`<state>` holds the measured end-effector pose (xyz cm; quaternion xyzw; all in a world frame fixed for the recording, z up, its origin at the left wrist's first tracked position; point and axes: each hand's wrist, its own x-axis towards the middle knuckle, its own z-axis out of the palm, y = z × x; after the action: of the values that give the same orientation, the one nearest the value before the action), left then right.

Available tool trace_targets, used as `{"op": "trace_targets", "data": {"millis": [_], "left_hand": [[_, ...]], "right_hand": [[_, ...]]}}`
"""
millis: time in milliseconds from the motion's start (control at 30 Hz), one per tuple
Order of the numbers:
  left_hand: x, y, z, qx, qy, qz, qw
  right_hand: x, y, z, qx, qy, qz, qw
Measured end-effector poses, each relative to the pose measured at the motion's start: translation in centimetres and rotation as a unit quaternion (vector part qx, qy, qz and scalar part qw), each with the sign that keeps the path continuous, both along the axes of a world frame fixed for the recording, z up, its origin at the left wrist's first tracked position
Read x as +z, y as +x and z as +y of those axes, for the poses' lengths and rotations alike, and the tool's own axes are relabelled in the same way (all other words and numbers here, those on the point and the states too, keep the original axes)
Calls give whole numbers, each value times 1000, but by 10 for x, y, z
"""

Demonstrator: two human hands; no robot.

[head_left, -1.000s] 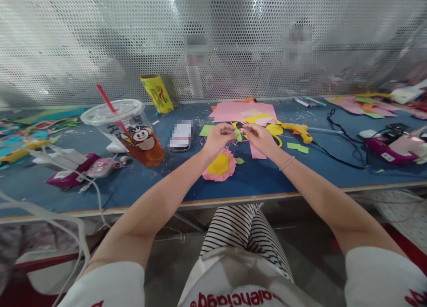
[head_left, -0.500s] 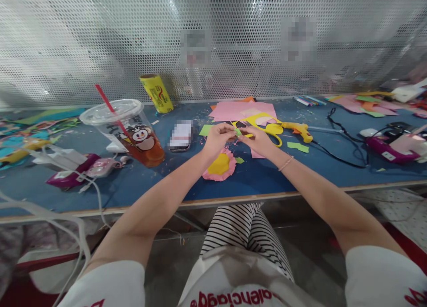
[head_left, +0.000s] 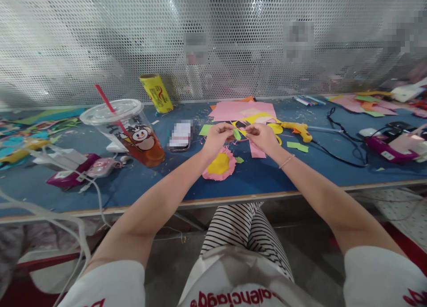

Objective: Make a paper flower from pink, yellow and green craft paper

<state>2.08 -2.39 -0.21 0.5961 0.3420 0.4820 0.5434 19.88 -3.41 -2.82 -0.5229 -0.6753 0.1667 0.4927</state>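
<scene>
Craft workspace, blue worktable, pink paper, glue gun

We count one pink-and-yellow paper flower and about four larger green paper pieces across the middle of the tabletop; one of those could be two overlapping. We also make out one lidded cup, one red straw, one phone, one yellow tube, one glue gun and two purple power strips. The thin markers are too small for us to number.

On surface: paper flower before hands; phone, then cup, left of them; glue gun right; sheets beyond.
</scene>
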Motion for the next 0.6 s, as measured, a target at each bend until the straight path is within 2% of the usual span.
{"op": "trace_targets", "data": {"millis": [167, 367, 600], "left_hand": [[1, -1, -1, 3, 6, 9, 1000], [0, -1, 1, 10, 3, 10, 1000], [-2, 0, 2, 11, 5, 4, 1000]], "right_hand": [[-4, 1, 3, 60, -21, 38, 997], [-4, 1, 2, 27, -25, 25, 999], [4, -6, -4, 66, -105, 155, 980]]}}
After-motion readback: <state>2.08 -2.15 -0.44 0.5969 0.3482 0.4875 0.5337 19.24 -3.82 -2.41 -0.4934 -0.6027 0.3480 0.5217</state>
